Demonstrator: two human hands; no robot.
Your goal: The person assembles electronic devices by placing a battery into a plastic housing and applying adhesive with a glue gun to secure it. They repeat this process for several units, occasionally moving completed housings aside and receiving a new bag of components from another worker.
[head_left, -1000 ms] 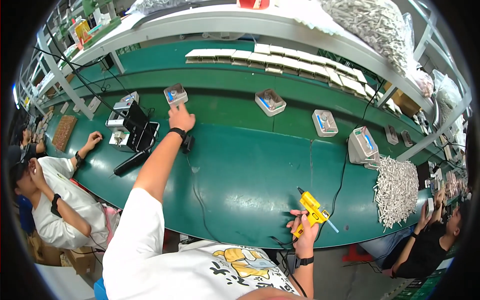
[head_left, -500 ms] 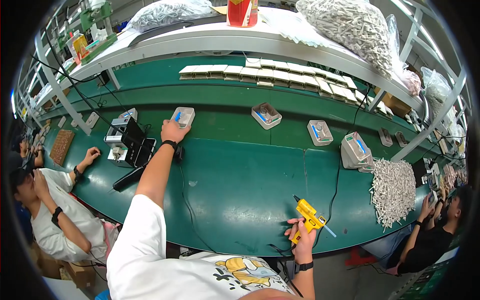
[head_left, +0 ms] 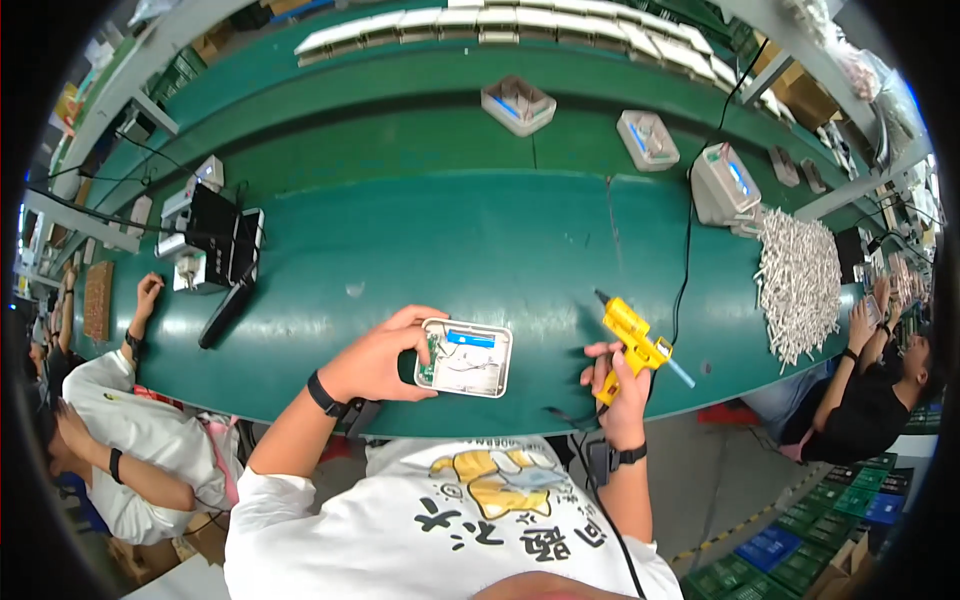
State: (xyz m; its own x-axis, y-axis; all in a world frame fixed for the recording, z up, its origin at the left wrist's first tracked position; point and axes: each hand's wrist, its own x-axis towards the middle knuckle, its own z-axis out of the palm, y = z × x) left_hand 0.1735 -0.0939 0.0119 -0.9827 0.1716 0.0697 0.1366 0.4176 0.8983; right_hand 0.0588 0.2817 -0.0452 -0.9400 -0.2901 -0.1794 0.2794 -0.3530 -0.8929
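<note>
My left hand grips the left end of a small white plastic casing close to the bench's front edge. Inside the casing are a blue cylindrical battery, thin wires and a green circuit board on the side by my fingers. To the right, my right hand is wrapped round the handle of a yellow hot glue gun. Its dark nozzle points away and to the left, and a pale glue stick juts out of its back end.
Similar casings stand along the far side, some stacked beside a heap of small white parts. A black-and-silver machine sits at left. A black cable crosses the bench on the right. People sit at both sides.
My left hand has brought a casing from the far left of the bench to the front edge. The glue gun stays in my right hand. The view has tilted down.
</note>
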